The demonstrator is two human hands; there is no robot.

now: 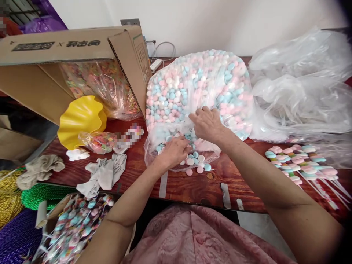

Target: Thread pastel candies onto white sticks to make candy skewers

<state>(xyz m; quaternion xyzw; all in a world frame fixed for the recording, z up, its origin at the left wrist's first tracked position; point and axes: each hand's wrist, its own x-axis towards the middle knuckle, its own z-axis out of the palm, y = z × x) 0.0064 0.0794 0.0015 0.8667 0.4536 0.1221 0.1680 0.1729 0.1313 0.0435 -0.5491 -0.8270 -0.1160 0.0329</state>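
Observation:
A large clear plastic bag (170,99), full of small pink, blue and white marshmallows, lies on the table with its opening toward me. My right hand (206,123) is closed in a fist on the bunched plastic by the opening. Just to the left and nearer, my left hand (176,152) rests at the bag's mouth, its fingers curled around marshmallows; what is under the palm is hidden. Several loose marshmallows (195,160) spill in front of that hand, a few onto the bare wood.
Left on the table (187,187) stand a cardboard box (68,44) with bagged gummies, a yellow wavy bowl (79,119) and grey cloth (104,172). Right are candy skewers (302,161) and plastic bags (302,88). Below left sits a box of wrapped candy sticks (77,227).

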